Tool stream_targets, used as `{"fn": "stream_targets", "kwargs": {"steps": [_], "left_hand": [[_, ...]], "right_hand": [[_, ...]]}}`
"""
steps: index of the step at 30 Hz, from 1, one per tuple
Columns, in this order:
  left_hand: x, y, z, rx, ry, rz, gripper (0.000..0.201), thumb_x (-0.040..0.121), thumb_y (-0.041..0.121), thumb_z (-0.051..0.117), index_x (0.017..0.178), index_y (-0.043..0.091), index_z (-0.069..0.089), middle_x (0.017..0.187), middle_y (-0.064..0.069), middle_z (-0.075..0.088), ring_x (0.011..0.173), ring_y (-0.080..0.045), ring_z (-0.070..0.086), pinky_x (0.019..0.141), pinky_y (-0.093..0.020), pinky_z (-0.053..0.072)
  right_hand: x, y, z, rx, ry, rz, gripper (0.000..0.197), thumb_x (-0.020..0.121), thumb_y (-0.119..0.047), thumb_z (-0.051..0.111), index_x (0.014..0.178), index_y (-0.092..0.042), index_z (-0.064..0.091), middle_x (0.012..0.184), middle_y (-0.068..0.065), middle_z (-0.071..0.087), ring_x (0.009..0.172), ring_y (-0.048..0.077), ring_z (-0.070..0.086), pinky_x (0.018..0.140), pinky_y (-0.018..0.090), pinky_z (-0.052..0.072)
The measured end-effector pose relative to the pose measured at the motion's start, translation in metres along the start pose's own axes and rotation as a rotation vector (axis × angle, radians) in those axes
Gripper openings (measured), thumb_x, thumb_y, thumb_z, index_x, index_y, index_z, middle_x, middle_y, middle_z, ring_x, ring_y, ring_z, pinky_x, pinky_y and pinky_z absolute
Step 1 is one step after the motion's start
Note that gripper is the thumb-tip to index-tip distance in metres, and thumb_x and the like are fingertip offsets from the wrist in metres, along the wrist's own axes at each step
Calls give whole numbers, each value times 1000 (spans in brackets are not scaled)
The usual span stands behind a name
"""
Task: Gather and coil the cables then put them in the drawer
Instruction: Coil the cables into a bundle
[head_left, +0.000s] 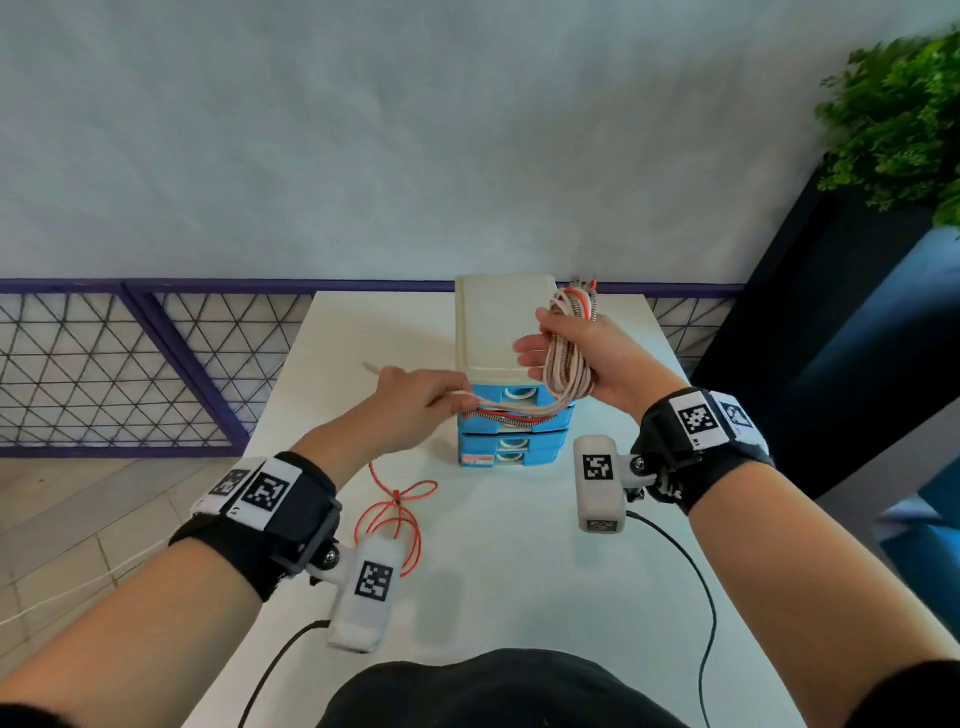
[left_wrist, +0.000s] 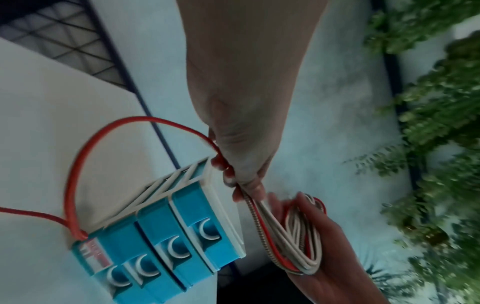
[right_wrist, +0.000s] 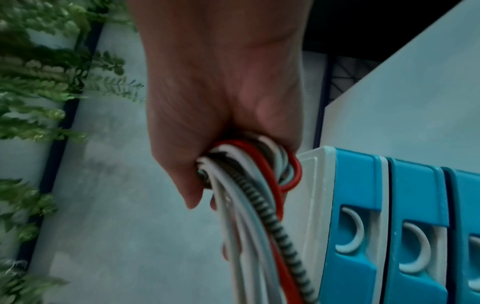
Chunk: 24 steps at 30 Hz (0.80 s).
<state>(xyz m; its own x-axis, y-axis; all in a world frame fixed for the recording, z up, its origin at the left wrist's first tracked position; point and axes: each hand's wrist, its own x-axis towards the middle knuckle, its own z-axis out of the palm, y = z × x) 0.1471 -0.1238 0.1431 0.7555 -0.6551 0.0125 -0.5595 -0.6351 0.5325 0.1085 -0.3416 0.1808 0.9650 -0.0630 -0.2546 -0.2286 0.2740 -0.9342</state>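
Note:
My right hand (head_left: 576, 358) holds a coiled bundle of white, red and braided cables (head_left: 567, 358) above the drawer unit (head_left: 506, 322), a small white cabinet with blue drawers (head_left: 511, 444). In the right wrist view the fingers wrap the cable bundle (right_wrist: 249, 164). My left hand (head_left: 423, 400) pinches the loose strands (head_left: 511, 413) running from the coil, stretched in front of the top drawer. A red cable (head_left: 397, 514) trails from the left hand down onto the white table (head_left: 519, 571). In the left wrist view the left hand (left_wrist: 241, 170) grips the strands (left_wrist: 259, 207) next to the coil (left_wrist: 303, 242).
A purple wire fence (head_left: 130, 364) runs behind the table. A green plant (head_left: 898, 119) on a dark stand is at the far right. Black camera leads (head_left: 696, 587) hang from both wrists over the table's near part.

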Motion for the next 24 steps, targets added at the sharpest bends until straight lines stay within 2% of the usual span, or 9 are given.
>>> {"fn": "stream_targets", "kwargs": {"steps": [2,5,7,10,13,16,18,20,24], "left_hand": [[4,10,-9,187,110,74,16,95,37,46,84,32,58,63,15,52,69,-6,46,80,-33,21],[10,20,-17,230,193,189,8,92,34,52,84,34,50,78,16,60,83,-8,47,77,-30,15],[13,25,-19,240,204,223,11,90,31,55,84,31,46,82,14,60,87,-10,48,83,-30,17],[15,30,-20,288,178,225,13,91,29,55,87,27,42,72,19,46,81,-9,41,95,-33,19],[12,34,-18,281,134,231,14,90,30,56,88,26,43,84,12,58,80,-10,48,93,-31,28],[10,37,-19,124,58,119,18,88,28,60,95,21,44,92,1,67,81,-19,60,70,-35,47],[14,35,-20,32,-55,15,20,89,29,58,98,19,44,83,-2,66,71,-19,62,64,-37,51],[18,30,-21,-131,-203,-85,23,93,37,51,94,14,50,71,-2,63,57,-16,61,57,-31,52],[10,21,-28,-683,-355,-317,48,95,48,33,94,9,60,68,-3,63,65,-23,67,67,-30,57]], "right_hand": [[-2,-1,2,-168,-89,33,19,94,-26,57,93,-7,59,97,18,73,87,25,72,83,40,57],[-6,1,8,-276,-252,122,35,93,-29,56,113,-1,60,110,22,69,99,30,68,91,41,54],[-11,2,14,-277,-373,174,39,94,-30,54,117,1,58,110,22,67,99,30,67,89,39,55],[-18,0,20,-223,-489,263,27,97,-27,46,105,-2,54,99,21,65,85,22,71,71,32,58],[-20,2,17,-287,-505,291,22,97,-24,48,104,-3,53,90,16,70,82,24,72,71,35,59],[-18,11,15,-398,-448,218,15,93,-19,59,101,-7,56,76,6,65,70,21,66,75,40,56],[-16,17,15,-518,-392,160,13,91,-18,63,96,-10,55,71,4,62,67,20,62,77,43,55],[-15,20,14,-623,-330,113,15,89,-18,64,97,-10,55,70,6,62,66,21,62,79,46,55],[-16,19,7,-629,-216,61,12,91,-17,62,86,-10,53,66,5,60,56,14,62,58,28,55]]}}
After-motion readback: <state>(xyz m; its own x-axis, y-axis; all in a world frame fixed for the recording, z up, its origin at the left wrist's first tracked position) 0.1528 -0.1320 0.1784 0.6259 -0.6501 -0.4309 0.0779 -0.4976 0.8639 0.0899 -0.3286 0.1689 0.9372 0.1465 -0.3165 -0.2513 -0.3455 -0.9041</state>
